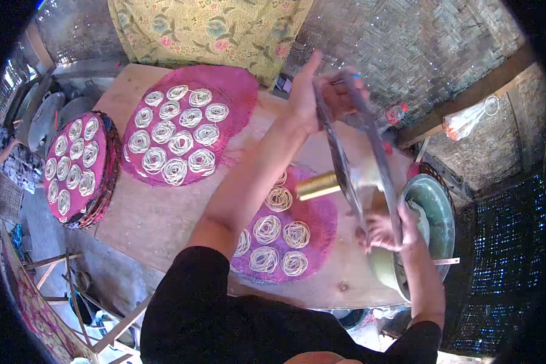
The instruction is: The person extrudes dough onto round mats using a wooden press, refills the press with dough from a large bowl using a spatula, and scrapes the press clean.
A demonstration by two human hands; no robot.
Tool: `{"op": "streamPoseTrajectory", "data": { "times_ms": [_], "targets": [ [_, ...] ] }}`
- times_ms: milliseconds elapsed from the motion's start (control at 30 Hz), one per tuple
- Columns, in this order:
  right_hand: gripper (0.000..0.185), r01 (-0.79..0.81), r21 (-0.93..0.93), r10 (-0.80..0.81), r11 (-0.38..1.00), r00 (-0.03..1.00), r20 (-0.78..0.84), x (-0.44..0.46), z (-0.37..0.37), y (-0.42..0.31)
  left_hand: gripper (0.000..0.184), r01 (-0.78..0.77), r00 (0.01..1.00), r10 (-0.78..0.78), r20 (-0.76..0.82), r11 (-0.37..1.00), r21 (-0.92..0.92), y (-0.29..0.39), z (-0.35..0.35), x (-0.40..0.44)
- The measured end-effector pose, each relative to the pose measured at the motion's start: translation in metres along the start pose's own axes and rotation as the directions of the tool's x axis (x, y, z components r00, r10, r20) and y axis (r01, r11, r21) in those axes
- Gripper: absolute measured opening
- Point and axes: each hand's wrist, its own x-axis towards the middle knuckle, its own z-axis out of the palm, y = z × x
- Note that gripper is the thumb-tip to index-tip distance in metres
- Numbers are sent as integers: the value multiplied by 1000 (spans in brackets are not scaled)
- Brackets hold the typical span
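My left hand (309, 97) grips the far ends of two long dark bars, its thumb raised. My right hand (400, 230) is around their near ends. The bars belong to a hand press (338, 159) held tilted above the table, slightly blurred, with a brass-coloured cylinder (318, 186) pointing left. Below it lies a round pink cloth mat (318, 218) bearing several coiled nests of pale strands (267, 229), partly hidden by my left arm. Beside my right hand stands a green basin (446, 209); a pale container (383, 270) sits just below the hand.
A larger pink mat (233, 82) with several nests lies at the table's far side. To the left, stacked round trays (109, 176) carry more nests. A plastic bottle (396, 114) stands near the woven wall (418, 48). A floral curtain (212, 30) hangs behind the wooden table (145, 212).
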Motion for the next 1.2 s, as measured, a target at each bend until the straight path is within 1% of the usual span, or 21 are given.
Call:
{"op": "streamPoseTrajectory", "data": {
  "times_ms": [33, 100, 133, 167, 200, 267, 300, 333, 367, 400, 467, 500, 600, 667, 700, 800, 900, 967, 1067, 1133, 1200],
  "targets": [
    [90, -3, 1, 3, 1000, 1000, -2, 11, -14, -11, 61, -32, 995, 21, -102, 993, -109, -6, -31, 6],
    [88, -166, -153, 145, 974, 980, -138, 36, -44, -29, 52, -185, 976, 151, -155, 955, -232, -25, -92, 13],
    [81, -215, -195, 163, 957, 953, -254, 51, -39, -34, 57, -212, 971, 171, -169, 938, -275, -32, -131, 13],
    [75, -244, -240, 171, 940, 942, -289, 64, -38, -33, 62, -239, 965, 189, -181, 919, -314, -35, -164, 12],
    [72, -276, -279, 179, 920, 928, -325, 75, -38, -31, 62, -237, 966, 188, -179, 920, -313, -40, -180, 8],
    [69, -325, -295, 211, 898, 909, -361, 82, -36, -34, 58, -375, 923, 303, -235, 846, -380, -54, -198, -8],
    [67, -375, -311, 240, 874, 887, -394, 85, -34, -34, 58, -373, 924, 300, -238, 848, -378, -54, -198, -13],
    [67, -374, -307, 242, 875, 888, -392, 87, -30, -35, 50, -384, 904, 276, -325, 860, -337, -53, -196, -17],
    [66, -375, -399, 176, 837, 874, -453, 88, -26, -39, 42, -392, 877, 255, -408, 871, -298, -51, -195, -18],
    [65, -381, -487, 102, 786, 857, -505, 89, -23, -41, 42, -394, 877, 257, -407, 869, -299, -44, -195, -16],
    [65, -345, -524, 57, 779, 871, -488, 93, -17, -39, 38, -398, 907, 350, -234, 893, -209, -31, -195, -10],
    [65, -303, -555, 13, 775, 885, -466, 94, -15, -37, 38, -397, 907, 349, -235, 893, -210, -26, -189, -9],
    [62, -297, -502, 79, 812, 909, -410, 84, -10, -37, 37, -356, 923, 309, -231, 913, -200, -15, -162, -13],
    [63, -324, -507, 72, 799, 888, -455, 71, 2, -42, 38, -398, 892, 321, -319, 891, -216, -23, -150, -19],
    [64, -357, -510, 65, 783, 862, -504, 67, 6, -44, 38, -397, 892, 320, -319, 892, -217, -27, -151, -16],
    [63, -348, -578, 4, 738, 859, -512, 64, 3, -51, 38, -446, 883, 361, -300, 845, -296, -34, -154, -10],
    [60, -306, -576, -48, 758, 855, -517, 71, 0, -42, 39, -467, 821, 388, -418, 878, -102, -23, -156, -1],
    [58, -277, -553, -62, 786, 854, -517, 74, 8, -37, 40, -350, 933, 312, -178, 898, -265, -13, -154, -3],
    [59, -281, -517, 6, 808, 883, -469, 67, 8, -32, 39, -367, 916, 313, -252, 907, -206, -20, -144, -18],
    [57, -297, -503, 40, 812, 888, -459, 59, 2, -33, 39, -375, 912, 311, -265, 895, -239, -34, -147, -19],
    [57, -377, -524, 25, 764, 828, -560, 54, -4, -31, 38, -387, 908, 310, -282, 878, -281, -48, -158, -10]
  ]
}}
